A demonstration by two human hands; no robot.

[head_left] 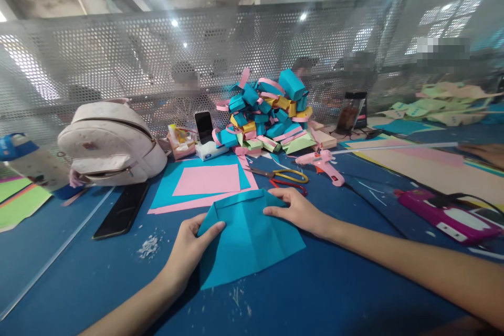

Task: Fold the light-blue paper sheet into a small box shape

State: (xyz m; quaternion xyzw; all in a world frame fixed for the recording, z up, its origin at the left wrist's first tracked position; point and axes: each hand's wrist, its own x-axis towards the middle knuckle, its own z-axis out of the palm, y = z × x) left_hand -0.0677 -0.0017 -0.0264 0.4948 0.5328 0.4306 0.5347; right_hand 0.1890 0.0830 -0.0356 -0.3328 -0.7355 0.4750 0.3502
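A creased sheet of blue paper [248, 241] is held between my two hands, its upper edge folded over in a narrow strip. My left hand [197, 239] pinches its left side, thumb on top and fingers behind. At the upper right, my right hand [295, 210] grips the same sheet, thumb in front. The sheet's lower edge lies close to the table. Just beyond it are flat sheets of pink paper [207, 179] and blue paper [163, 189]. Scissors [289, 174] with yellow and red handles lie behind my right hand.
A heap of folded paper pieces [268, 110] stands at the back. Right of the scissors lie a pink glue gun [325, 163] with its cord and a magenta power strip [449, 215]. On the left are a white backpack [110, 142] and a dark phone [122, 210]. A perforated metal screen [142, 63] runs behind.
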